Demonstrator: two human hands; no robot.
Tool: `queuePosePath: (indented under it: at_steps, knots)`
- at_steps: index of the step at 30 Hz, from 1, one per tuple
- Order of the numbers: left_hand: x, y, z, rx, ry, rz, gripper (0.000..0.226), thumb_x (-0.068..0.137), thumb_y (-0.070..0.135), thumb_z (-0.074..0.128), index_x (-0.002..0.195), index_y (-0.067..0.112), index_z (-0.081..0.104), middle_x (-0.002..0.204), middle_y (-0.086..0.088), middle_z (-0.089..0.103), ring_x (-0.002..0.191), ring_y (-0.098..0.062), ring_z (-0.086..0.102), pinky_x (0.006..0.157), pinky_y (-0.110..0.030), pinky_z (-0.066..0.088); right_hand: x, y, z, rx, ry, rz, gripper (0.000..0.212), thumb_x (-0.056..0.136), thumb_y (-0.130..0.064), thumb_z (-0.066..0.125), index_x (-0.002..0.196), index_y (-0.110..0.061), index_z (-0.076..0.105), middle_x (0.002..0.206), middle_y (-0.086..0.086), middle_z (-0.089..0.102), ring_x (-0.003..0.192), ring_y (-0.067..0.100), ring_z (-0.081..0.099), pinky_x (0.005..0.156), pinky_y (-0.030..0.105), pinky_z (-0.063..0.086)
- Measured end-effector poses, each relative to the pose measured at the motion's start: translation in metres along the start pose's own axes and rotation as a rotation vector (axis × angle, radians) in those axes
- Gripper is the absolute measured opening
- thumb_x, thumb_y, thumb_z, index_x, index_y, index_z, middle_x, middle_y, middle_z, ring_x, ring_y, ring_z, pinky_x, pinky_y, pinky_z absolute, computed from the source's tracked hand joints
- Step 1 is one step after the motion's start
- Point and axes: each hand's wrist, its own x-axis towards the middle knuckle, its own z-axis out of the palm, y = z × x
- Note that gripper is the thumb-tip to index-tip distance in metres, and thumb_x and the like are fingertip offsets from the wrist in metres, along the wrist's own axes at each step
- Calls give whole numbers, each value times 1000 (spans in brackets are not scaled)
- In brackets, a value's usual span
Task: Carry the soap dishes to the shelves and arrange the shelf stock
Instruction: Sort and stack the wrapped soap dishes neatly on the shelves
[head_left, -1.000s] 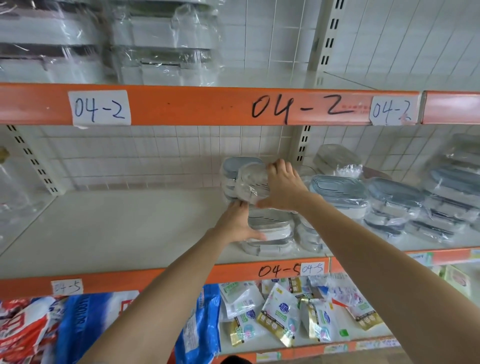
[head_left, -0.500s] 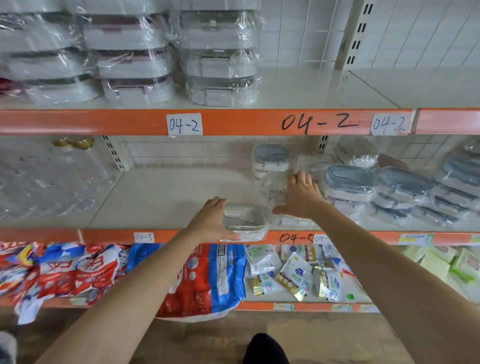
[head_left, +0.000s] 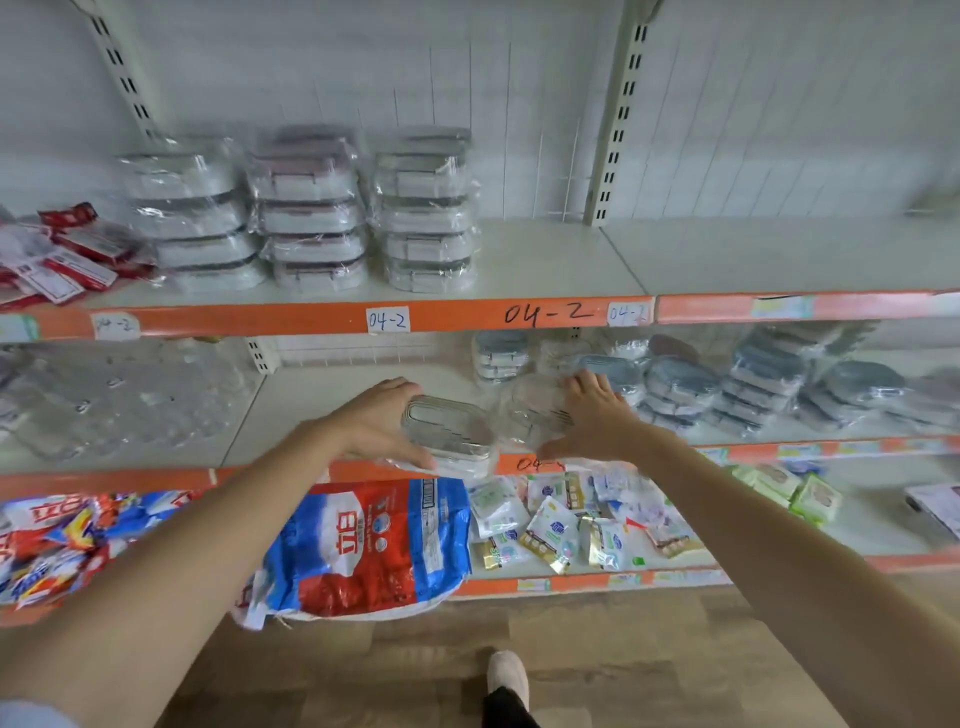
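Observation:
My left hand (head_left: 382, 423) grips a wrapped soap dish (head_left: 449, 434) with a slatted grey top, held at the front edge of the middle shelf (head_left: 332, 400). My right hand (head_left: 592, 415) holds another dish in clear wrap (head_left: 535, 410) just to the right of it, thumb below and fingers spread over its far side. Behind them, a short stack of grey-blue soap dishes (head_left: 501, 356) stands at the back. More wrapped dishes (head_left: 680, 387) lie in rows to the right.
The top shelf holds three stacks of wrapped boxes (head_left: 311, 213) and red packets (head_left: 67, 254). Clear glassware (head_left: 114, 395) fills the middle shelf's left. Below lie a red-and-blue detergent bag (head_left: 363, 540) and small sachets (head_left: 566, 525). My shoe (head_left: 506, 675) is on the wooden floor.
My view has pulled back and tilted up, showing the top shelf. My left hand has drawn its dish out to the shelf's front edge; my right hand stays on the wrapped dish beside it.

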Motion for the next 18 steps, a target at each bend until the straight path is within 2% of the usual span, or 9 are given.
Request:
queuePosePath:
  at_steps: [4,9,13,18]
  knots:
    - [-11,30,-49,51,50,69,106,66,55,80,149,16,26,155,-1,23,143,-16,20,113,-25,17,-13,13,-51,7,107,-7,100,71,-55,73,143,-9,22,144,7,22,135,27,21,111,45,25]
    - [-10,56,-83,40,179,106,89,63,52,84,135,18,43,131,5,43,123,-12,40,98,-22,33,-2,43,-94,35,200,81,100,69,-56,75,145,-16,23,144,7,23,134,29,20,107,53,28]
    - [0,62,-88,52,185,93,94,62,54,83,138,17,41,130,7,41,124,-9,37,104,-22,32,26,54,-99,44,196,85,101,69,-56,75,146,-16,24,145,6,26,133,29,23,105,50,31]
    - [36,74,-103,40,264,67,92,60,55,84,136,20,44,123,12,42,123,-8,40,103,-23,34,79,74,-116,20,190,32,101,68,-62,73,145,-16,25,141,6,30,131,26,25,104,46,32]
